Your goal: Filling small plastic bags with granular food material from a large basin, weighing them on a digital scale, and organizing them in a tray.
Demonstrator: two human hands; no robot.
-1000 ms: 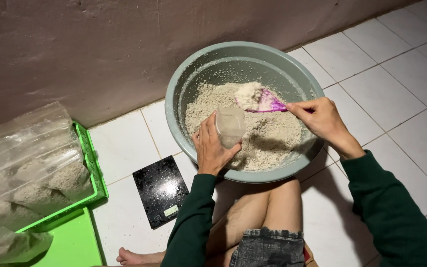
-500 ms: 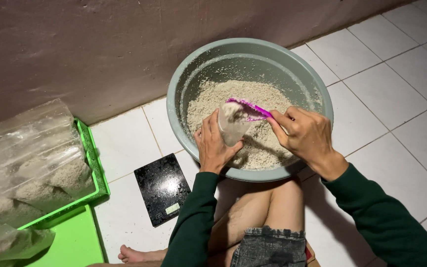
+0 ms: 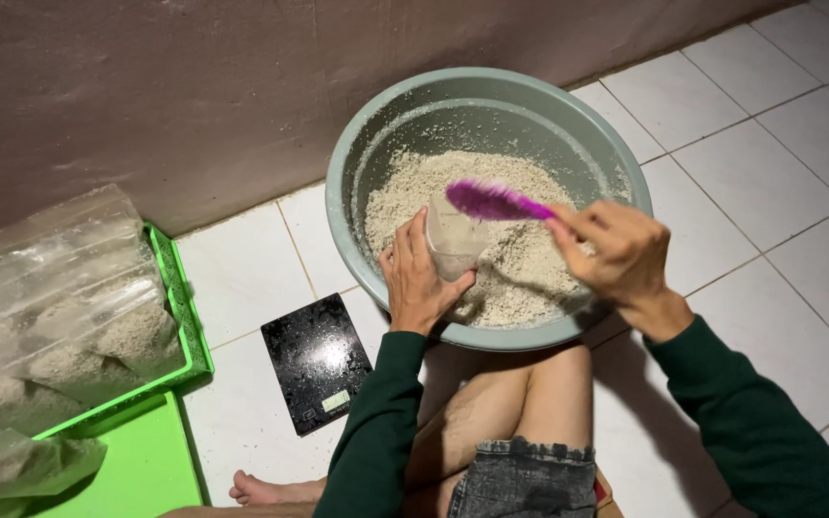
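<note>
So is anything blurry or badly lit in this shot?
Head view: the pink scoop in the right hand is smeared by motion blur, while the left hand on the clear bag is sharper. Light is soft and even; the wall looks dim, and the grey basin shades its own inner side. No strong glare.

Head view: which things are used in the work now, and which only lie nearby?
In use: left hand holding clear bag; right hand holding purple scoop; grey basin of pale grainy mix.
Lying nearby: black scale; green crate with filled bags.
</note>
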